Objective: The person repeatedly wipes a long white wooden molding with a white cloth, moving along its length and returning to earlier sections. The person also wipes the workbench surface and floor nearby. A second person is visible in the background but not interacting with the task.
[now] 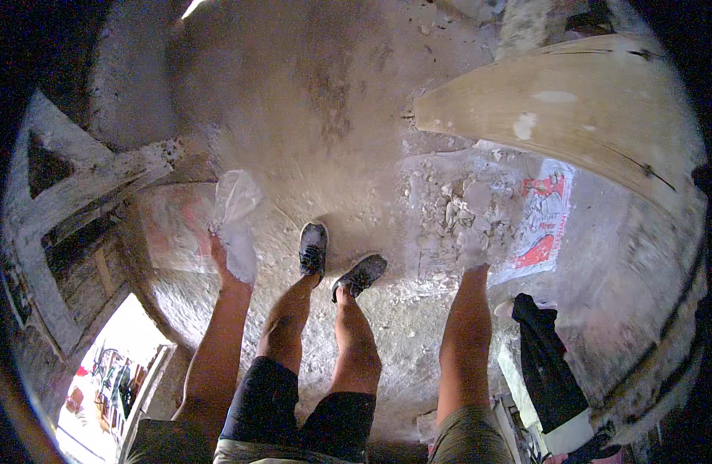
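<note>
Head view, and here we are looking straight down at a dusty floor! Left of centre, the left hand [239, 259] is at a pale, see-through plastic bag [238, 195]; bag and hand touch, white covers most of the hand, and I can't tell how far the fingers are closed or whether they truly grip it. Beneath them, a sheet with faded red patches [166, 228] lies flat.

Over to the right of centre: the right hand [473, 251] reaches the lower edge of a spread of pale, crumbly lumps [453, 205], its fingers blending into the same whitish colour, so how open it is, or whether it holds a lump, can't be told. Those lumps lie on a printed red-and-white sack [543, 220], its coloured end showing on the right.

Between the arms, two dark shoes [313, 247] stand mid-frame. Upper right, a big tan curved panel [557, 100] sweeps in; upper left, a whitened angular frame [85, 182]. Lower right, a black cloth [543, 359] hangs down beside the right forearm.
</note>
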Demonstrator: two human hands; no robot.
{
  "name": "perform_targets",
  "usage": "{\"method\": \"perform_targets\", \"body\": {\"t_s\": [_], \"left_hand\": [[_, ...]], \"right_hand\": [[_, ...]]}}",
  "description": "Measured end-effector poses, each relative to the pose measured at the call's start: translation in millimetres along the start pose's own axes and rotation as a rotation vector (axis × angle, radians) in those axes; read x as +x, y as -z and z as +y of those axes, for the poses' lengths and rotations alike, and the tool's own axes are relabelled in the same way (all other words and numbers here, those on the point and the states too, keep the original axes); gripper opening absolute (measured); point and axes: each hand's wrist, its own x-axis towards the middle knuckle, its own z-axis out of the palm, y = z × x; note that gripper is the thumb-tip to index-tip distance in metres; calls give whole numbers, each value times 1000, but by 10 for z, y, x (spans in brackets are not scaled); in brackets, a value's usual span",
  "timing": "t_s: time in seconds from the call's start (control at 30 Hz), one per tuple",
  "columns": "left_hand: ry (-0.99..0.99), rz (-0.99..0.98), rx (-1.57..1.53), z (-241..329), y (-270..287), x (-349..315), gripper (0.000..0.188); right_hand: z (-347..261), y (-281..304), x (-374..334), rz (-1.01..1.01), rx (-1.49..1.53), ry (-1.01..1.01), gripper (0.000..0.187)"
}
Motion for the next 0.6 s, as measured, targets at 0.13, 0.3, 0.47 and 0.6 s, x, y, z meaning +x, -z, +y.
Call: {"method": "perform_targets", "body": {"t_s": [0.13, 0.3, 0.47, 0.6], "left_hand": [[-133, 138, 160, -244, 48, 68, 37], [42, 33, 48, -372, 89, 170, 36], [107, -39, -289, -690, -193, 329, 31], [302, 12, -113, -1027, -446, 313, 32]], "right_hand": [[-90, 60, 272, 249, -347, 149, 24], [-176, 86, 583, 432, -798, 321, 26], [-286, 93, 866, 510, -1141, 510, 29], [-342, 164, 1118, 532, -1279, 592, 32]]}}
